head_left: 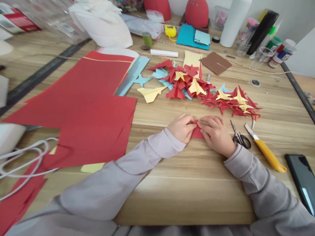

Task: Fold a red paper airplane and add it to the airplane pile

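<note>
Between both hands, low over the table, is a small piece of red paper (197,133) with a folded point at its far end. My left hand (181,128) pinches its left side with the fingertips. On the other side, my right hand (217,133) has its fingers closed on the paper's right edge and top. Beyond the hands lies a heap of folded red paper planes (177,90), with yellow paper planes (150,94) and light blue ones among them. Smaller folded red pieces (223,104) are piled to the right.
Black-handled scissors (242,139), a yellow utility knife (269,154) and a phone (301,180) lie to the right. Large red sheets (98,127) cover the left side, near a white cable (36,157). Bottles (235,23) and a yellow tape measure (170,31) stand at the back.
</note>
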Action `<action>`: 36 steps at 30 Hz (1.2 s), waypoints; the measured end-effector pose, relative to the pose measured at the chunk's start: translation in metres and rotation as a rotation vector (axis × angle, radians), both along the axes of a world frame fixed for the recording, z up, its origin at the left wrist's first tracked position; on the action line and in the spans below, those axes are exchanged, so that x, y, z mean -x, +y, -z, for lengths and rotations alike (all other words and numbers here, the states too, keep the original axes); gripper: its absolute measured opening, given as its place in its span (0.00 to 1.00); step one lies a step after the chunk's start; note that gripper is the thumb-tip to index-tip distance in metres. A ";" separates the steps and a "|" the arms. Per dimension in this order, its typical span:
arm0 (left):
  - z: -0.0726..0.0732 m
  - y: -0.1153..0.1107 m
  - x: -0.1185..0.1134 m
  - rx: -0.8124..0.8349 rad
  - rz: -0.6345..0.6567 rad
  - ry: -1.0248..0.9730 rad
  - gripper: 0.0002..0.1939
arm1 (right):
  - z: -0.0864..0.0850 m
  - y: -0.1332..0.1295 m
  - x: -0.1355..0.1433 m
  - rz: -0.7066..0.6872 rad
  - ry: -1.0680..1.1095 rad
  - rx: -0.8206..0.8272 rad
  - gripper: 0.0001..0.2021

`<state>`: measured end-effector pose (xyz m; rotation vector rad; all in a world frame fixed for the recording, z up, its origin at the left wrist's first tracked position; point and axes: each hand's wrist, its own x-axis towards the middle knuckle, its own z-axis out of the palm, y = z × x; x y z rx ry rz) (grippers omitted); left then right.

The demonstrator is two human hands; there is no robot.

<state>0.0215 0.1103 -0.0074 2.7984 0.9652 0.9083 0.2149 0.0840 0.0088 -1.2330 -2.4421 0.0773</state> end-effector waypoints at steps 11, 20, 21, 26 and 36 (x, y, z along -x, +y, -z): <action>-0.020 -0.013 -0.006 -0.073 -0.101 0.302 0.15 | -0.001 0.000 0.001 0.017 -0.005 0.011 0.14; -0.016 -0.017 -0.010 -0.134 -0.125 0.304 0.14 | 0.000 0.000 0.002 0.024 -0.017 0.008 0.14; -0.016 -0.017 -0.011 -0.135 -0.121 0.308 0.15 | 0.000 0.000 0.002 0.024 -0.020 0.009 0.14; -0.019 -0.016 -0.014 -0.134 -0.098 0.331 0.15 | 0.000 0.000 0.002 0.025 -0.037 0.014 0.14; -0.020 -0.019 -0.009 -0.099 -0.116 0.306 0.18 | 0.000 -0.001 0.001 0.025 -0.036 0.005 0.14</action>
